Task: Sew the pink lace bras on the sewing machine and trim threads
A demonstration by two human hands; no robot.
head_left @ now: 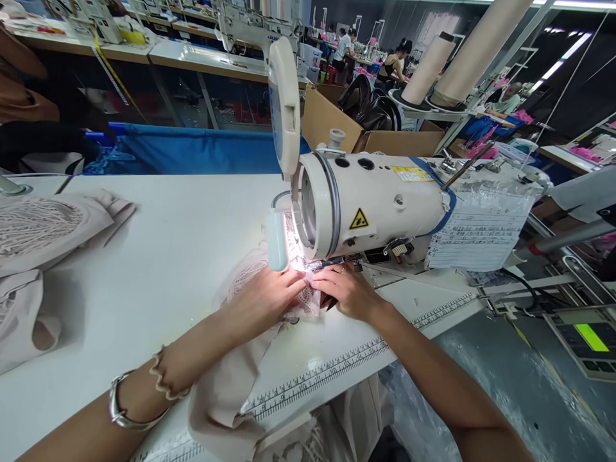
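Under the needle area of a white sewing machine (380, 199) lies pale pink lace fabric (308, 305), brightly lit by the machine's lamp. My left hand (272, 292) presses its fingers together on the lace from the left, the thumb side toward the needle. From the right, my right hand (351, 292) holds the lace edge with bent fingers, close to the presser foot. A dark pointed blade (329, 301) shows beneath my right palm; its handle is hidden. Beige cloth (231, 398) joined to the lace hangs over the table's front edge.
More beige fringed cloth (52, 224) lies at the table's left. A ruler strip (332, 372) runs along the front edge. Behind the machine stand a cardboard box (332, 119) with black items and large thread cones (428, 70). A control panel (590, 340) is at right.
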